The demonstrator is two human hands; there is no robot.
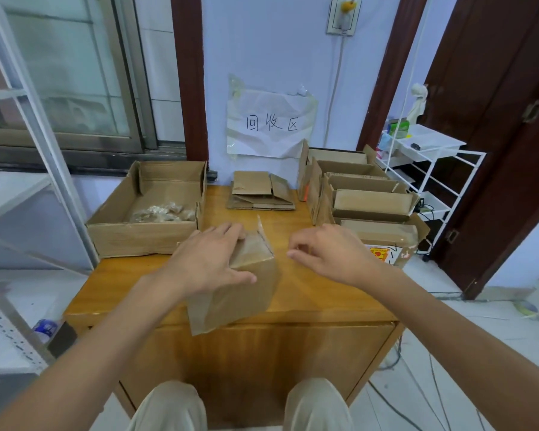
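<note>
Both hands are over the front part of the table [324, 301]. Left hand [212, 259] lies flat on the top of a small cardboard box [246, 300], fingers spread, thumb along its near edge. This box stands at the front edge of the table, near the middle. Right hand [327, 253] hovers just beside the box with curled fingers; I cannot tell if it pinches something. A clear tape strip [260, 227] stands up from the box. Flattened cardboard [259, 194] lies at the back edge.

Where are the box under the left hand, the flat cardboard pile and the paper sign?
box [246, 295]: head view, its front side.
cardboard pile [252, 182]: head view, top sheet.
paper sign [271, 126]: head view, its middle.
</note>
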